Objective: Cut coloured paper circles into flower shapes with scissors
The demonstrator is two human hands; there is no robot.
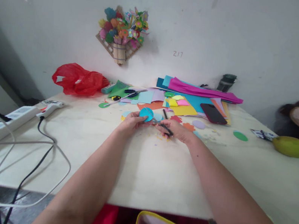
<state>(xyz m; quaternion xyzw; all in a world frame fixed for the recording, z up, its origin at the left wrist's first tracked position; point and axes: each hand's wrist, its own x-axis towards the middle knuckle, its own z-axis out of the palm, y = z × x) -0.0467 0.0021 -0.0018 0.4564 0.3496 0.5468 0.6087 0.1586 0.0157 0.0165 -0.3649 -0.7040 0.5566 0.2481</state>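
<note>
My left hand (pixel 133 121) pinches a round blue paper disc (pixel 146 114) between thumb and fingers, just above the table. Closed around the dark handles of a pair of scissors (pixel 166 129) is my right hand (pixel 177 129), with the blades pointing left toward the disc. Whether the blades touch the paper I cannot tell. Beneath and around both hands lie small paper scraps. A red paper flower (pixel 176 119) and an orange one (pixel 188 127) rest beside my right hand, near a lilac paper oval (pixel 199 124).
Coloured sheets (pixel 186 108) and a dark phone (pixel 213 114) lie behind my hands. A second pair of scissors (pixel 132 92) and a red plastic bag (pixel 79 79) are farther left. Cables and a power strip (pixel 19 119) occupy the left side. A green-yellow fruit (pixel 291 146) sits right.
</note>
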